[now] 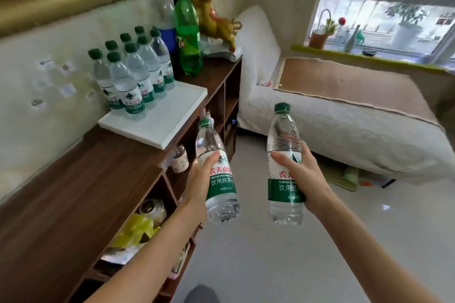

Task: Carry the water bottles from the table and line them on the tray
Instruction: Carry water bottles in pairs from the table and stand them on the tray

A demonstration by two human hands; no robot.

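Bottles are in both hands, held in the air over the floor [270,265]: the left hand [200,179] has its fingers [209,158] curled round the label of the left bottle [218,174], which tilts with its green cap toward the shelf unit, and the right hand [304,174] has its fingers [283,158] curled round the label of the right bottle [285,167], which stands nearly upright. The two held bottles are apart, with a gap of floor between them, and both are clear with water inside and green caps. Up and to the left of the left fingers, a white tray [167,120] lies on the dark wooden table [81,192], its near corner close to the left bottle's cap. On the far part of the tray stand rows of like bottles [128,81], touching one another in two lines along the wall side. Beyond them, off the tray, stand a tall green bottle [187,37] and a clear one with a blue label [167,22], beside a golden figure [216,19]. Open shelves below the left hand hold a small jar [179,158] and a yellow bag [138,231]. Past the right fingers lies a white bed [344,115] with a brown mat [349,83], under a window [384,22].
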